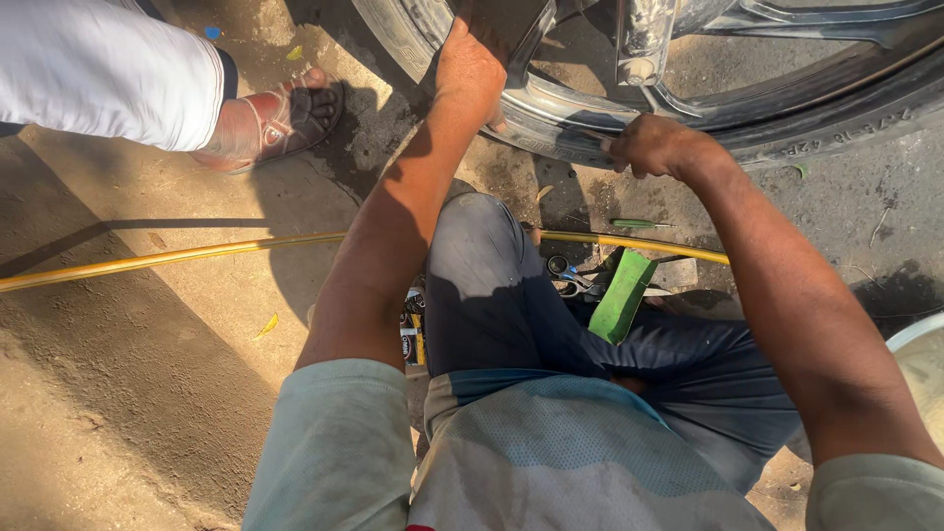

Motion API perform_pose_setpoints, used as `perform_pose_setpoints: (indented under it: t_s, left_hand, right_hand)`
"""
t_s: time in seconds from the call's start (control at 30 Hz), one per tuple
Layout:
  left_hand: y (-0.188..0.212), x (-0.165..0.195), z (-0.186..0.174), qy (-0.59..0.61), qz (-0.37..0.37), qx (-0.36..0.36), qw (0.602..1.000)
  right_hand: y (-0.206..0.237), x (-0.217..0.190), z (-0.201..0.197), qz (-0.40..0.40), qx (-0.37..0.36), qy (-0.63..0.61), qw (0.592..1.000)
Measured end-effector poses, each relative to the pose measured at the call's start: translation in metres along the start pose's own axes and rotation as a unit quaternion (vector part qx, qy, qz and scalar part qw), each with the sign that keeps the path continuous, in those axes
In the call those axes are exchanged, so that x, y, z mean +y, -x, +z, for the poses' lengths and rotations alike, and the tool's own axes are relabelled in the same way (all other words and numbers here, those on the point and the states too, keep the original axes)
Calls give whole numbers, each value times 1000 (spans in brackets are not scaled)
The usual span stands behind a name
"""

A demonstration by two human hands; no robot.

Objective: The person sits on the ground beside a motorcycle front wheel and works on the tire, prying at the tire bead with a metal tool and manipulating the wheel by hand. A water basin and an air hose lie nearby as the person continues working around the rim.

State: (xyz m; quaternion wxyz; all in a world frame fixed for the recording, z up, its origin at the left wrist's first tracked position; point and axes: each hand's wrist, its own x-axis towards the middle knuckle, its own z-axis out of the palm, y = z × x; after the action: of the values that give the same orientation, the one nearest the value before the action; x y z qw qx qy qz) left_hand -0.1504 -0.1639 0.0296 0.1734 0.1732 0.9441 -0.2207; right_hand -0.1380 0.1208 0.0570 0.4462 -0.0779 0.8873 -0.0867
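Left hand: left hand (470, 67) reaches up to the top centre of the frame, forearm stretched straight out, fingers closed over the edge of the tyre (846, 123) and rim (560, 103).
Right hand: right hand (657, 146) sits right of centre, wrist bent, knuckles up, fingers curled shut and pinching at the tyre's lower edge; what lies between the fingertips cannot be made out.
Room: both arms frame the bent knee in dark trousers (492, 285); bare ground lies open at left and lower left, while the wheel closes off the top of the frame.
Wheel: black tyre with raised lettering on its sidewall, shiny dark rim with spokes, across the upper right.
Ground: yellow hose (177, 257) runs across the frame from the left edge and passes behind the knee; scissors (565, 273), a green flat piece (621, 295) and a green-handled tool (637, 224) lie just beneath the right hand.
Bystander: a sandalled foot (280, 118) and white trouser leg stand at upper left.
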Motion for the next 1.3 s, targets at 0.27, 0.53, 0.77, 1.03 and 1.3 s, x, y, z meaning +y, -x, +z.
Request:
perform_pose_setpoints:
  t_s: [0.27, 0.53, 0.77, 1.03, 1.3]
  left_hand:
    - [5, 5, 7, -7, -14, 15, 1000]
    - [-8, 14, 15, 3, -34, 40, 999]
    - [-12, 26, 22, 2, -50, 72, 996]
    - [-13, 30, 31, 41, -37, 161, 985]
    - [11, 26, 17, 65, -4, 170, 983]
  right_hand:
    - [-15, -35, -18, 55, -61, -103, 991]
    - [-48, -39, 65, 86, -32, -599, 796]
    - [-59, -43, 169, -64, 324, -522, 786]
    - [-42, -37, 195, -23, 399, -204, 894]
    - [-46, -14, 217, -1, 385, -137, 913]
